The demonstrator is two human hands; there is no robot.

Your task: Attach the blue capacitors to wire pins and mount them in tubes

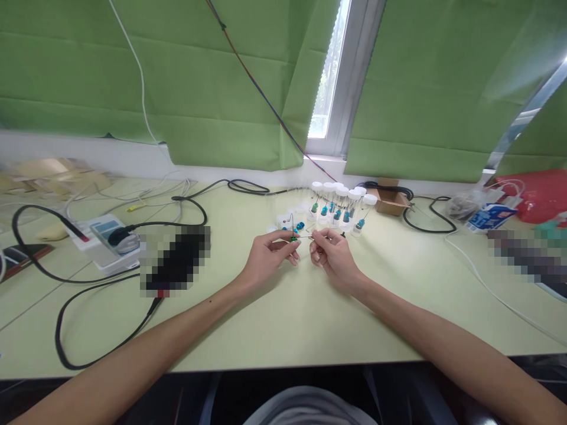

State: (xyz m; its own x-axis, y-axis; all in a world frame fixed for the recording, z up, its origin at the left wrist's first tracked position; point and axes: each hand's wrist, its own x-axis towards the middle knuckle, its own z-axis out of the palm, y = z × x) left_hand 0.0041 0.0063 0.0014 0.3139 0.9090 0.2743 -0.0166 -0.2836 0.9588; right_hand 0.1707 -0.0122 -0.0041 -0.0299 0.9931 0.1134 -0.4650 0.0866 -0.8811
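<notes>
Between the thumb and fingers of my left hand [269, 252] is a small shiny green piece [293, 239] with thin wire-like stems, one of them pointing up. A thin metal wire [305, 237] runs sideways from it toward my right hand [334, 257], whose closed fingertips pinch at the wire's other end. Both hands are close together above the table. Just behind them lie small blue pieces [300, 225] and some clear items. Past my right hand stand several clear vials [339, 206] with white caps, holding blue or green pieces on thin stems.
An open cardboard box [390, 203] stands behind the vials. At left are a white device [108, 242] with black cables and a blurred dark object [177, 260]. A blue-and-white packet [489, 217] and a red bag [538, 195] are at right. Green blinds [230, 88] hang behind.
</notes>
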